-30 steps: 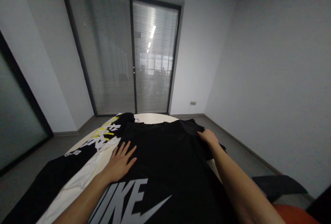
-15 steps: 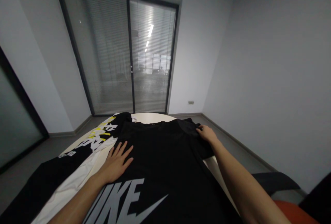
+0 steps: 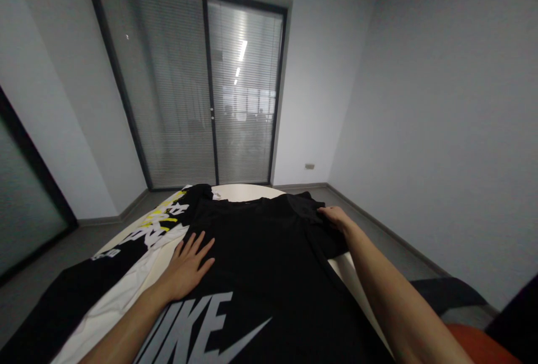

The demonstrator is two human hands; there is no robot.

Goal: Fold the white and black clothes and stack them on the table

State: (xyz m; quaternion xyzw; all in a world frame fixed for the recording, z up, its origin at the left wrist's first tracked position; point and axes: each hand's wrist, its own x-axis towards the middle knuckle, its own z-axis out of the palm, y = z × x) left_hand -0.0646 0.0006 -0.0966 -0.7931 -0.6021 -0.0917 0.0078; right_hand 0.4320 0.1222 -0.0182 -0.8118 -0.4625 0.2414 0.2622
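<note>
A black T-shirt (image 3: 269, 257) with grey NIKE lettering and a swoosh lies spread on a pale table (image 3: 247, 191), its neckline toward the far edge. My left hand (image 3: 189, 266) rests flat on the left part of its chest, fingers spread. At the right sleeve, my right hand (image 3: 336, 218) has its fingers pressed together on the sleeve's outer edge. The sleeve hangs between that hand and the shirt body, close to the table's right side.
Left of the shirt lie a black garment with white and yellow print (image 3: 159, 221) and white cloth (image 3: 113, 291). A dark chair-like shape (image 3: 448, 294) and something orange (image 3: 479, 344) stand at the lower right. Glass panels with blinds (image 3: 176, 101) are beyond.
The fingers of my right hand have drawn closer together at the sleeve edge. My left hand stays flat on the shirt. The view has shifted very slightly.
</note>
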